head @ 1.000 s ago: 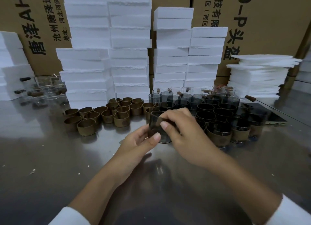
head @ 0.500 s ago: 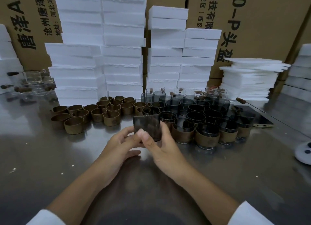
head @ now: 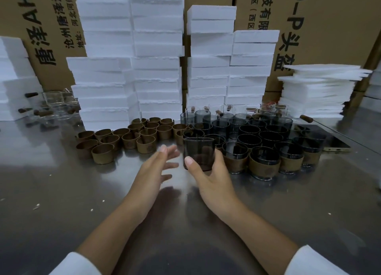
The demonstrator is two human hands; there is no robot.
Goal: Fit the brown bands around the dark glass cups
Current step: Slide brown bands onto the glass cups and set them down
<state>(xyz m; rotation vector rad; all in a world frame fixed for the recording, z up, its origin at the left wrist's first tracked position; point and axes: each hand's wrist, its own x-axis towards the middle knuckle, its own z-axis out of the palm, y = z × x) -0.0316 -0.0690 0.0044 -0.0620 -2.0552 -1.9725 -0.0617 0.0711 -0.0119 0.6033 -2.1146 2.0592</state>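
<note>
Obs.: the right hand point(head: 210, 178) grips one bare dark glass cup point(head: 199, 153), thumb on the near wall and the other fingers curled round the far right side. The cup is upright with its mouth up, near the middle of the steel table point(head: 82, 192). Whether its base touches the table cannot be told.

The left hand point(head: 154, 169) is open with fingers spread, and holds nothing. It sits just left of the cup, apart from it, and is blurred.

Key relation: the loose brown bands point(head: 146, 144) stand in a cluster to the left and farther off, the nearest one just beyond the left fingertips. The left hand is clearly the nearer hand to them, and the right is occupied. The nearest bands stand on their edges with openings up, so their axis already matches the cup's (a band should need little turning before it slides on).

To the right, the banded cups point(head: 264, 164) wear their bands around the lower half. More bare dark cups stand behind them, in front of white foam blocks point(head: 156, 68).

Change against the earlier frames: both hands were then on this cup, thumbs meeting on its near wall. Now the left hand has let go and opened towards the bands, while the right keeps its grip alone.

Judged step: fetching the next band, cup not yet fitted.
</note>
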